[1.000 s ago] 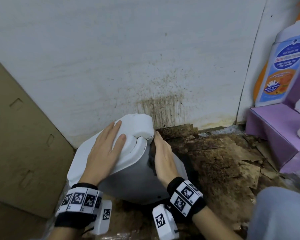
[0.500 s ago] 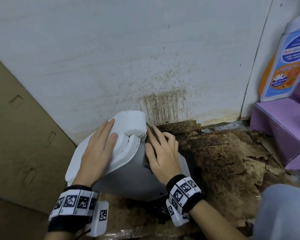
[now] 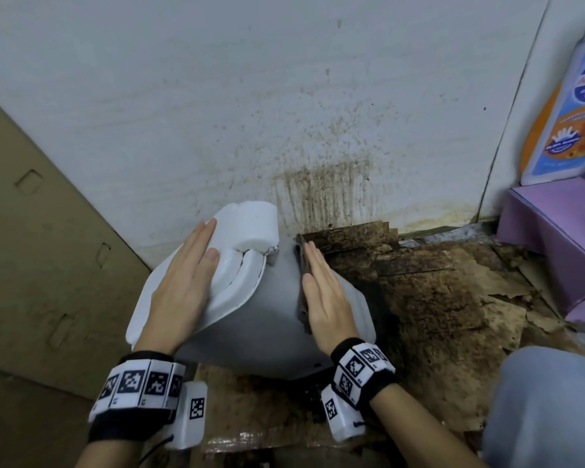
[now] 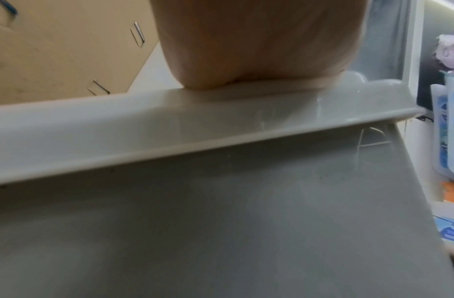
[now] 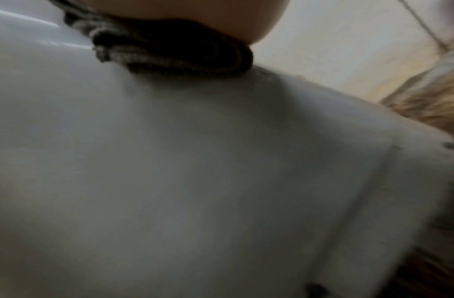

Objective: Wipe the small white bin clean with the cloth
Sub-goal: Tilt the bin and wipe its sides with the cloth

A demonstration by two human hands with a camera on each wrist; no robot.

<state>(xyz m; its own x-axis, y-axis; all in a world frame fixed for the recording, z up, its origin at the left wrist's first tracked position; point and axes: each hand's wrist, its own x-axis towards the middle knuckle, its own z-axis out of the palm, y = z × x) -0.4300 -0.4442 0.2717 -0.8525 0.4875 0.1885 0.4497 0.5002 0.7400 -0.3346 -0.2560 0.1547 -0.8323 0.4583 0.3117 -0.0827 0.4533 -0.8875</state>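
Observation:
The small white bin (image 3: 264,319) is tipped towards the left against the wall, its lid (image 3: 237,275) facing up-left. My left hand (image 3: 186,275) lies flat on the lid with straight fingers, steadying it; its palm shows over the lid rim (image 4: 195,129) in the left wrist view. My right hand (image 3: 325,292) presses a dark grey cloth (image 3: 303,265) flat against the bin's right side wall. The folded cloth (image 5: 175,52) sits under the palm on the bin wall (image 5: 195,161) in the right wrist view.
Dirty, peeling brown floor (image 3: 436,298) spreads to the right of the bin. A stained white wall (image 3: 284,113) stands behind. Cardboard (image 3: 41,248) leans at the left. A purple box (image 3: 554,238) with a large bottle (image 3: 568,113) stands at the right. My knee (image 3: 547,407) is at the bottom right.
My right hand has flattened and slid up along the bin's right side with the cloth under it. The left hand stays flat on the lid.

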